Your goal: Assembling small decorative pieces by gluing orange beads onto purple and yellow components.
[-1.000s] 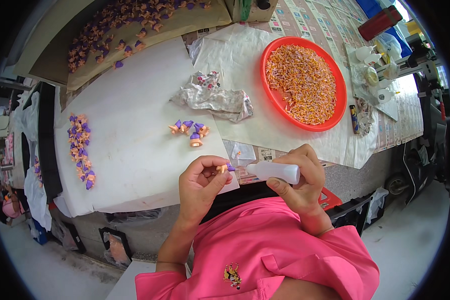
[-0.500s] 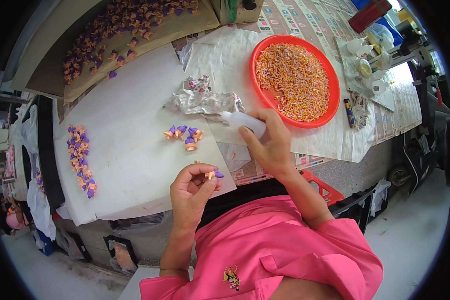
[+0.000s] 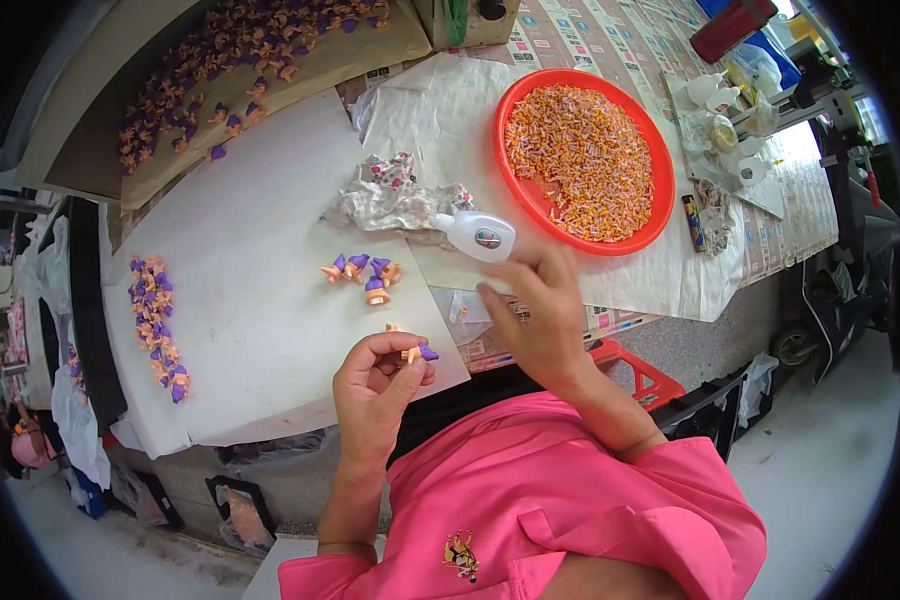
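My left hand pinches a small purple-and-peach plastic figure part between thumb and fingers, above the near edge of the white sheet. Another peach piece peeks out just behind the fingers. To the right, my right hand hangs with thumb and fingers apart and nothing seen in it. Just beyond its fingertips a white squeeze bottle lies on its side, its nozzle against a crumpled, stained cloth. Several matching figure parts lie in a small group ahead of my left hand.
A round red tray full of tiny orange, pink and white pieces sits at the back right. More figure parts form a row on the left and fill a brown-lined box at the far left. White bottles stand far right.
My right hand has let go of the squeeze bottle, which now lies by the cloth. My left hand keeps its pinch on the figure part, almost unmoved.
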Action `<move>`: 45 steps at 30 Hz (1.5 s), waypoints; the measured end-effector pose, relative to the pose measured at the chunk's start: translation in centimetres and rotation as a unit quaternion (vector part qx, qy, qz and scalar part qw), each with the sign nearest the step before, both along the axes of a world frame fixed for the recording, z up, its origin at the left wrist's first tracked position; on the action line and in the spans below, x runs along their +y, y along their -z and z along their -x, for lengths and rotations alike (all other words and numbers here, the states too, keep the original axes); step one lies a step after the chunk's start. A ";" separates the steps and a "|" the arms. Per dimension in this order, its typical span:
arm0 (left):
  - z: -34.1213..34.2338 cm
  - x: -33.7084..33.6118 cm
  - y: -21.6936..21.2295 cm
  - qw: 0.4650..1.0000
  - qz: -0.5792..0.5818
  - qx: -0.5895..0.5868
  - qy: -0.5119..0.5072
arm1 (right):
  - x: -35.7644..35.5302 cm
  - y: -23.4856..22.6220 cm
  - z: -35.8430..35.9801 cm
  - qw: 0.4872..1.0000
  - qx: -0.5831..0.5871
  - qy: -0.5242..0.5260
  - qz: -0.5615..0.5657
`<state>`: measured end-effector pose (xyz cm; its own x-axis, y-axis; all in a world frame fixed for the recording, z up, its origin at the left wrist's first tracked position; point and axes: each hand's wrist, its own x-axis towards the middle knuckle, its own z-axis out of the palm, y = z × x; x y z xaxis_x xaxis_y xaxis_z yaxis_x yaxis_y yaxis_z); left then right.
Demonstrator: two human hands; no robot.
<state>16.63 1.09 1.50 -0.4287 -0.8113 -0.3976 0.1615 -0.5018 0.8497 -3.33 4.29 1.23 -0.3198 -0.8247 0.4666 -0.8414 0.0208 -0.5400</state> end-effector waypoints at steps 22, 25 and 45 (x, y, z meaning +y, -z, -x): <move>0.3 0.8 0.4 0.999 -0.002 0.029 0.028 | 3.3 -0.1 -1.2 0.854 -0.454 -0.138 -0.213; 0.6 0.7 0.9 0.998 0.005 0.039 0.045 | 3.3 -0.1 -1.2 0.801 -0.531 -0.172 -0.214; 1.2 0.8 3.2 0.991 0.115 0.022 0.066 | 3.3 2.0 -0.5 0.800 -0.525 -0.190 -0.221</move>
